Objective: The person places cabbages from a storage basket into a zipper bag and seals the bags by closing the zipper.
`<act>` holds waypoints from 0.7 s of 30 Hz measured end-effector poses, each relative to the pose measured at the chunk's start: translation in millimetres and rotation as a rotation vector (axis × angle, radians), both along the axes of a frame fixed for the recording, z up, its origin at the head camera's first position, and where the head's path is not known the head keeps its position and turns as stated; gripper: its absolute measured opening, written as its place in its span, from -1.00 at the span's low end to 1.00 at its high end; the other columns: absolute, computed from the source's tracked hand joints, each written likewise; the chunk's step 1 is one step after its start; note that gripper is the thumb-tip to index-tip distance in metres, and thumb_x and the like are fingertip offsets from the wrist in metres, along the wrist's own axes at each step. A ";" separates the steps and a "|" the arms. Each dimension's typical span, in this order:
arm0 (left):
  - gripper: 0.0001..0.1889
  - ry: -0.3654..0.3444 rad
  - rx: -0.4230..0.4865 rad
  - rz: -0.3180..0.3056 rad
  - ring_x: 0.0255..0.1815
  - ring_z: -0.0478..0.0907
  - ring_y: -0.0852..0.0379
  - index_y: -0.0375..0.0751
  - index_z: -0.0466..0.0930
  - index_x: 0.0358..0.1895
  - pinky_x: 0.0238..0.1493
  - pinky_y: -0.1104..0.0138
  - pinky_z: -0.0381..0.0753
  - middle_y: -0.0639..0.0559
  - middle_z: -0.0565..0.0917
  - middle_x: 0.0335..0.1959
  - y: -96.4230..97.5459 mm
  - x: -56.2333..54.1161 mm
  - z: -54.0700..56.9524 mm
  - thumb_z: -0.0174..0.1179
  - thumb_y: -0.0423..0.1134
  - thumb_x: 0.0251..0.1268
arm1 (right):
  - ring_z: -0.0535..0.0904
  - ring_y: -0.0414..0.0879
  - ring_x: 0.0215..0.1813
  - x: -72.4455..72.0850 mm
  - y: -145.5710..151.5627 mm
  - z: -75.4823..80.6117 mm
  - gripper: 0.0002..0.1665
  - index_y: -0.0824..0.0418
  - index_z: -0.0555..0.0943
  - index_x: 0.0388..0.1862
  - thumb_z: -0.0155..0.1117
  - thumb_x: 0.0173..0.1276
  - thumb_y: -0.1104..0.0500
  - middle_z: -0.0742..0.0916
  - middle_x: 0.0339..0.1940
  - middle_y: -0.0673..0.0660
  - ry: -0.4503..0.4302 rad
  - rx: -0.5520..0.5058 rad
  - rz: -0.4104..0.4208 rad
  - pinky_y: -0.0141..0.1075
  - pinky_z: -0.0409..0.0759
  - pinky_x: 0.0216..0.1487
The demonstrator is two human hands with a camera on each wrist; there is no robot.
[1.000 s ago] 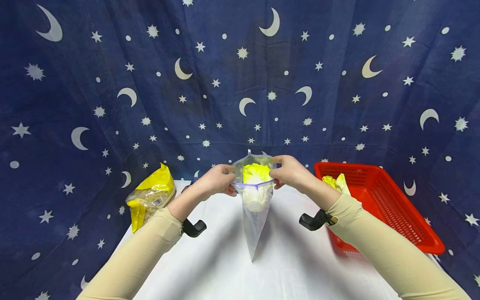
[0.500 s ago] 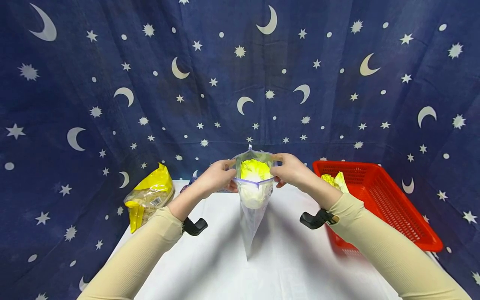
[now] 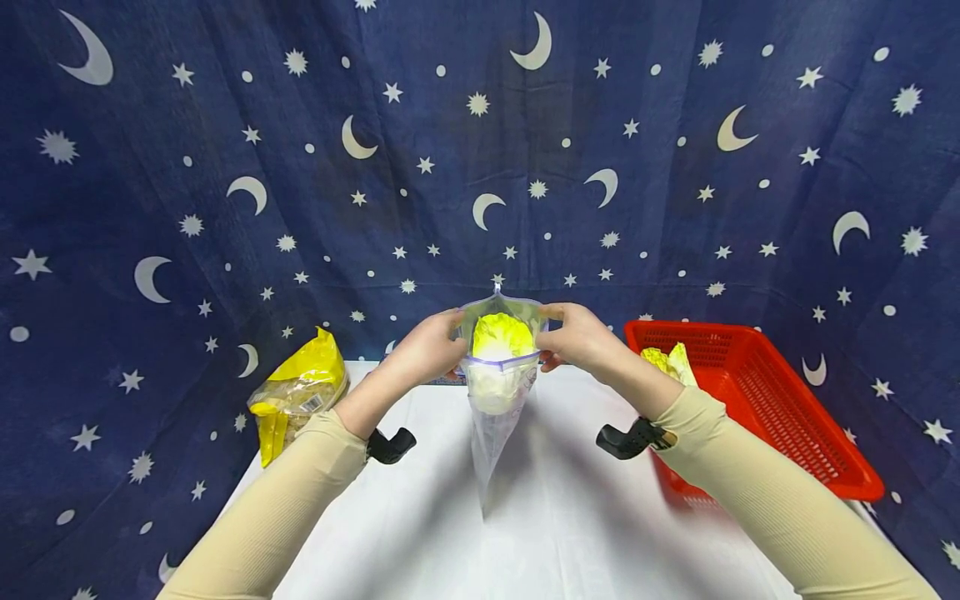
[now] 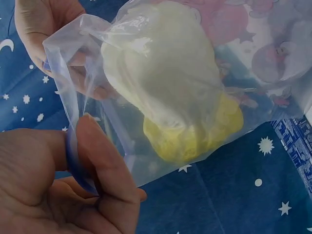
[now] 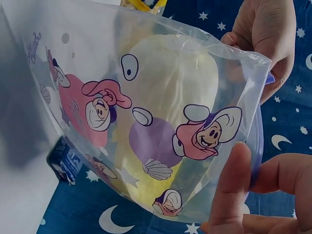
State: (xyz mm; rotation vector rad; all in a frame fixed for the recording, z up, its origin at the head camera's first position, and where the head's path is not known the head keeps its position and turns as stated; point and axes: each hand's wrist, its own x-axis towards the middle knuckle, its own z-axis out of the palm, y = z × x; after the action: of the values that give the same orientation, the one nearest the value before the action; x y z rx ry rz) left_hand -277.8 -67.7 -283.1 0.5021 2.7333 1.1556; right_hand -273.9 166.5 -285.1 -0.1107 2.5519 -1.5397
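A clear zip bag (image 3: 491, 450) with a purple-edged mouth stands in the middle of the head view, its mouth spread wide. Inside, near the top, sits a piece of napa cabbage (image 3: 502, 333), yellow leaf end up and white part lower. My left hand (image 3: 431, 346) pinches the left side of the mouth between thumb and fingers. On the opposite side, my right hand (image 3: 576, 337) pinches the rim the same way. Pink and purple cartoon prints cover the bag (image 5: 209, 131) in the right wrist view. Below the cabbage the bag narrows to a point over the white table.
At right is a red basket (image 3: 761, 442) with a cabbage leaf (image 3: 678, 362) in it. A yellow and clear package (image 3: 303, 387) lies at the table's left. Behind the bag there is a blue box (image 5: 66, 158). A dark star-and-moon cloth (image 3: 480, 167) hangs behind the white table (image 3: 600, 542).
Both hands and the bag have shifted slightly left and up in the head view. The bag's lower tip has swung left. Both hands keep hold of the rim.
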 end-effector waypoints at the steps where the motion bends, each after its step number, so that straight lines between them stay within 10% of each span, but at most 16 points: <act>1: -0.34 0.004 -0.004 0.000 -0.73 0.34 0.15 -0.41 0.15 0.57 -0.28 0.19 0.78 -0.20 0.14 0.62 0.0 0.2 0.4 -0.08 -0.45 0.38 | 0.64 -0.02 -0.41 -0.2 -0.3 0.2 -0.12 0.41 0.19 0.59 0.19 0.29 0.36 0.61 0.05 0.38 -0.002 -0.003 -0.002 -0.16 0.79 -0.17; 12: -0.33 -0.021 0.124 0.011 -0.59 0.54 0.02 -0.36 0.14 0.59 -0.28 0.22 0.78 -0.21 0.28 0.55 -1.6 -1.4 2.1 -0.08 -0.40 0.40 | 0.67 -0.03 -0.44 -1.4 -1.1 7.5 -0.12 0.40 0.17 0.60 0.17 0.29 0.36 0.49 0.39 0.35 0.020 0.003 0.015 -0.23 0.78 -0.21; 16: -0.32 -0.073 0.189 0.006 -0.55 0.51 0.06 -0.35 0.10 0.60 -0.23 0.18 0.80 -0.35 0.50 0.22 -2.6 -2.7 2.3 -0.10 -0.39 0.40 | 0.66 -0.04 -0.44 -0.7 -1.6 10.5 -0.12 0.42 0.18 0.59 0.17 0.28 0.36 0.51 0.37 0.36 0.027 0.016 0.023 -0.22 0.78 -0.20; 21: -0.31 -0.066 0.183 0.022 -0.50 0.56 0.04 -0.37 0.08 0.61 -0.22 0.18 0.80 -0.29 0.39 0.43 -3.2 -3.2 3.4 -0.08 -0.38 0.41 | 0.64 -0.03 -0.45 -1.0 -0.5 10.6 -0.13 0.44 0.20 0.58 0.18 0.27 0.37 0.50 0.38 0.35 0.038 0.029 0.025 -0.20 0.78 -0.20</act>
State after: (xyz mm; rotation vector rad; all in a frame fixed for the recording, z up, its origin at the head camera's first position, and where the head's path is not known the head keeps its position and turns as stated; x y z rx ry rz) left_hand -281.1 -70.9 -279.7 0.4472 2.5977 1.4100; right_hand -274.9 166.0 -274.5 -0.1693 2.5910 -1.5058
